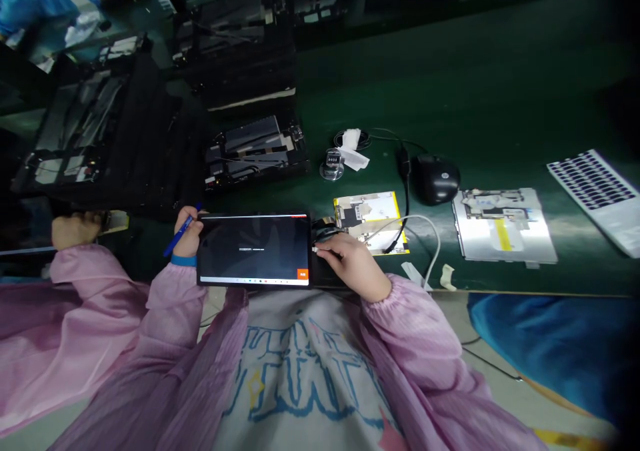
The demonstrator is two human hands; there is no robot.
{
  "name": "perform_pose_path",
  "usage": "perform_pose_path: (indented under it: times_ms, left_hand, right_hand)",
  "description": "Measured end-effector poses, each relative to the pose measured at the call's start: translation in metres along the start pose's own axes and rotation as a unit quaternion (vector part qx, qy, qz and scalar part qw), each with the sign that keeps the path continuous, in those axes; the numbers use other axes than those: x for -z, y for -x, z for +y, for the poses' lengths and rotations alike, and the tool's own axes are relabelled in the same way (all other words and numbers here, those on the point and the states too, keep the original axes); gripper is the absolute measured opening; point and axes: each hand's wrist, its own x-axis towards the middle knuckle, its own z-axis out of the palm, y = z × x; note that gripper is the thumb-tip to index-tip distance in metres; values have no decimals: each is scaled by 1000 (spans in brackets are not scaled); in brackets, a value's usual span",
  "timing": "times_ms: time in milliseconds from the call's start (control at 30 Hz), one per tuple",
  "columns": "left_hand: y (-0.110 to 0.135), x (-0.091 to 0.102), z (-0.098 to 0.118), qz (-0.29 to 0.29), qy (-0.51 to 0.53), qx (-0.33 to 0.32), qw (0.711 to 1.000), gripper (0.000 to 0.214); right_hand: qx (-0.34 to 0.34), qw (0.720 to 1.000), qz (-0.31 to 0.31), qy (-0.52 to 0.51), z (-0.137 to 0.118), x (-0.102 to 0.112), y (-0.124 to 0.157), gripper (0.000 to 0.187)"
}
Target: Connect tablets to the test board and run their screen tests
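- Head view: the tablet [253, 245] lies screen up at the table's near edge, left of centre in the lower half of the frame, its screen dark with a small line of text and an orange square at lower right.
- The left hand [187, 236] is at the tablet's left edge, its fingers curled around a blue pen [176, 237].
- The right hand [353, 264], near the centre, pinches the white cable [439, 241] by its end at the tablet's right edge; whether the plug is inserted cannot be told.
- Just right of the tablet lies a yellow-edged panel [387, 206]; farther right are a black mouse [438, 179] and a silver plate [477, 237].
- Above the tablet sits an opened device [257, 147], with stacked black devices [175, 137] towards the upper left.
- At the left edge, a co-worker's hand [76, 231] emerges from a pink sleeve [87, 271].
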Motion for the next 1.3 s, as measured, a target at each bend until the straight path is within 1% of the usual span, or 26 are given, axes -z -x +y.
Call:
perform_pose_path:
  times_ms: [267,433,667,800,933,1100,1300]
  left_hand:
    - [0,3,-2,-3,-7,9,1000,52]
    - [1,7,-7,-7,-3,-1,1000,48]
    - [1,9,-11,-6,5,20,1000,53]
    - [4,10,-13,-1,16,25,1000,54]
    - [7,12,-15,-11,29,40,999,53]
    - [9,13,-17,-24,43,50,998,52]
    - [11,13,-16,-24,35,50,998,51]
  right_hand:
    - [51,999,-11,-3,7,-2,-6,19]
    - [41,999,-25,-1,6,-2,-7,20]
    - [41,998,-43,12,3,-3,-7,21]
    - [51,996,-65,35,2,-1,-6,19]
    - [62,992,-82,70,1,0,-2,18]
    - [97,984,-90,121,4,-3,3,17]
    - [125,978,-94,140,10,-4,5,18]
